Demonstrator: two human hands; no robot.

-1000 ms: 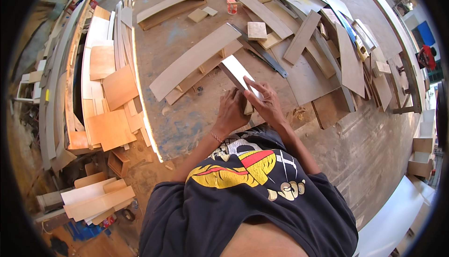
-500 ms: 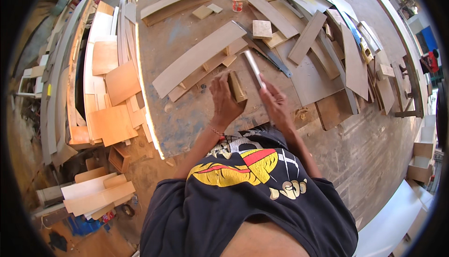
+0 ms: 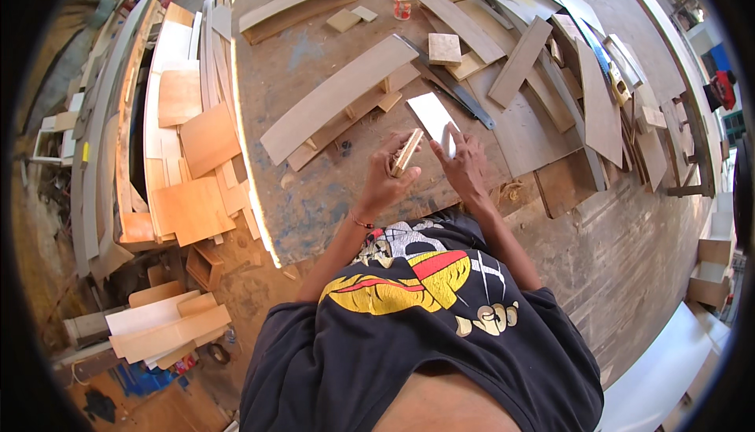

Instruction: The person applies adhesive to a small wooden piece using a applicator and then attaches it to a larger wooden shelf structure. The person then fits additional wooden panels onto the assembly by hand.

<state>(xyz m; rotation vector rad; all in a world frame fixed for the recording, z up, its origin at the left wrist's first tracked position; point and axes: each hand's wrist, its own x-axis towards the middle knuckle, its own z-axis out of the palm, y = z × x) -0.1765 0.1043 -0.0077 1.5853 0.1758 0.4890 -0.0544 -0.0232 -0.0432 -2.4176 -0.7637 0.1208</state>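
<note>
My left hand (image 3: pixel 384 176) is closed around a small wooden block (image 3: pixel 406 154), its narrow, layered edge turned up. Beside it, my right hand (image 3: pixel 465 166) grips the near end of a thin white rectangular board (image 3: pixel 431 116), fingers lying over its white face. Whether the board touches the worktable (image 3: pixel 346 212) underneath is hard to make out. Just beyond both hands lies a long wooden assembly (image 3: pixel 342 97) with small blocks between its boards. A handsaw blade (image 3: pixel 465 105) rests past the white board's far right side.
Farther off stand a square wood block (image 3: pixel 445 49), a red-and-white cup (image 3: pixel 402 7) and another long wooden piece (image 3: pixel 299 5). Loose boards (image 3: pixel 521 62) and a second handsaw (image 3: pixel 605 66) pile up at right. Stacked panels (image 3: pixel 189 208) line the left side.
The white board has turned from nearly edge-on to showing its broad face. The block in my left hand has tilted, bringing its layered edge up.
</note>
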